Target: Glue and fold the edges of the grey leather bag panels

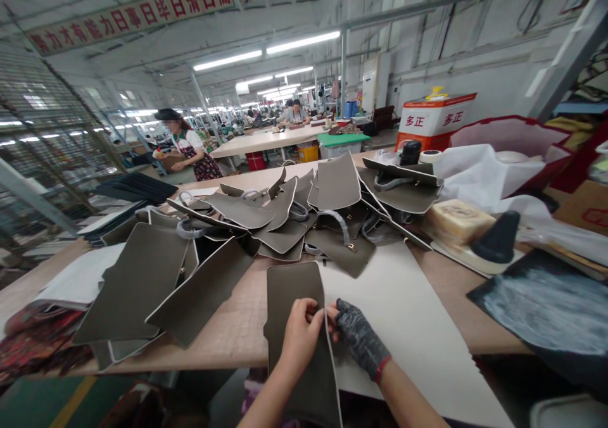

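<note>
In front of me a grey-brown leather bag panel (295, 289) with a pale edge lies half over the table's front edge. My left hand (303, 328), bare, is closed with thumb and fingertips pinching the panel's right edge. My right hand (360, 336) wears a dark grey fingerless glove with a red cuff. Its bare fingertips are curled together against the same edge from the right; they are partly hidden. Under the right hand spreads a large white sheet (394, 314). Just beyond is a heap of similar bag pieces (280, 219), several with wrapped handles (335, 222).
More panels (137, 282) lie to the left, beside folded white cloth (78, 276). At right are a yellowish block (458, 219), a black-handled tool (496, 238), a smeared black board (546, 308) and a red-and-white tin (432, 121). A co-worker (185, 143) stands beyond the table.
</note>
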Action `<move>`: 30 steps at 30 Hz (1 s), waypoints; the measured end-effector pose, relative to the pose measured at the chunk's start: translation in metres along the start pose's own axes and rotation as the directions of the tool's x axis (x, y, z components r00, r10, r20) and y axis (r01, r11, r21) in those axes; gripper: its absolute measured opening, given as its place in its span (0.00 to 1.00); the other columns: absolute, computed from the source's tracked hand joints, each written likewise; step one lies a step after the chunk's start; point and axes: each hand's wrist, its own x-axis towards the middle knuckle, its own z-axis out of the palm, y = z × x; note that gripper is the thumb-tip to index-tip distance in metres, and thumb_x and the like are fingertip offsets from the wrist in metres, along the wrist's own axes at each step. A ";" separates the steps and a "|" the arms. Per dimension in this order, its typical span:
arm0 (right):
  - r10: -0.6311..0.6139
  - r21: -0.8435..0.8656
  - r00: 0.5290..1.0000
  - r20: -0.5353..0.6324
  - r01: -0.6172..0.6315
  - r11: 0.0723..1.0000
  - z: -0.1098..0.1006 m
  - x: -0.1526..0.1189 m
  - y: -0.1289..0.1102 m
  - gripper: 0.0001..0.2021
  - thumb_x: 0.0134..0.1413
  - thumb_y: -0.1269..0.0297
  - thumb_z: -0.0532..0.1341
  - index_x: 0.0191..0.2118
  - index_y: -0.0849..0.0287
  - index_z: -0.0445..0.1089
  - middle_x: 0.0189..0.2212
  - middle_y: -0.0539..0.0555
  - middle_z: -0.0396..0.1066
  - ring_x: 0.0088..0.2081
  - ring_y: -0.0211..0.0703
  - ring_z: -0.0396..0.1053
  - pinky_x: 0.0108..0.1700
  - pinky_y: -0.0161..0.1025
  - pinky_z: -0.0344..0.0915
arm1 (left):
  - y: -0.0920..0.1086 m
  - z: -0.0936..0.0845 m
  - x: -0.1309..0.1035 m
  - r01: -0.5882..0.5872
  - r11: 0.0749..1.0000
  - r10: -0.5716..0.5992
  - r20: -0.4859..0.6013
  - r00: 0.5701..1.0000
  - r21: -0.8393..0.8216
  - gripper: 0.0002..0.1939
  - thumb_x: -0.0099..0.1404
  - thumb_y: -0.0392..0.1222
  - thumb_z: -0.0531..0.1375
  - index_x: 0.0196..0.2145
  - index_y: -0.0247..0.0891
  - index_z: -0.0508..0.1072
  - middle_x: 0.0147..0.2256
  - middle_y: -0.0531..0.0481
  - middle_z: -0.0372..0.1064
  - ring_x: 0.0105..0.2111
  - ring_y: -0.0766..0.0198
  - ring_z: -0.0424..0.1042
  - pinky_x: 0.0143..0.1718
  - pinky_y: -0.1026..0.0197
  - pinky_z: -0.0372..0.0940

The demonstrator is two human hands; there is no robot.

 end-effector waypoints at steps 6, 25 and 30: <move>-0.053 -0.123 0.997 0.049 0.059 0.991 0.004 -0.001 -0.016 0.17 0.39 0.48 0.59 0.22 0.58 0.61 0.15 0.47 0.63 0.17 0.35 0.60 0.20 0.33 0.59 | 0.002 -0.003 0.003 0.044 0.997 -0.045 -0.009 0.999 -0.064 0.10 0.56 0.46 0.58 0.32 0.36 0.66 0.31 0.50 0.63 0.29 0.64 0.64 0.33 0.61 0.61; -0.255 -0.434 0.957 -0.140 0.172 0.884 0.013 0.005 -0.012 0.09 0.38 0.55 0.52 0.20 0.55 0.59 0.17 0.47 0.59 0.22 0.39 0.57 0.28 0.38 0.57 | 0.012 -0.002 0.003 -0.023 0.977 0.035 -0.054 0.998 0.213 0.07 0.59 0.36 0.51 0.24 0.38 0.63 0.26 0.52 0.62 0.28 0.64 0.63 0.31 0.63 0.56; -0.259 -0.445 0.957 -0.130 0.177 0.878 -0.001 0.012 -0.012 0.07 0.38 0.59 0.53 0.20 0.55 0.59 0.17 0.47 0.61 0.21 0.38 0.58 0.27 0.37 0.58 | 0.012 -0.014 0.000 0.013 0.998 -0.007 -0.105 0.994 0.056 0.08 0.59 0.39 0.51 0.24 0.38 0.64 0.25 0.52 0.63 0.28 0.63 0.64 0.31 0.63 0.57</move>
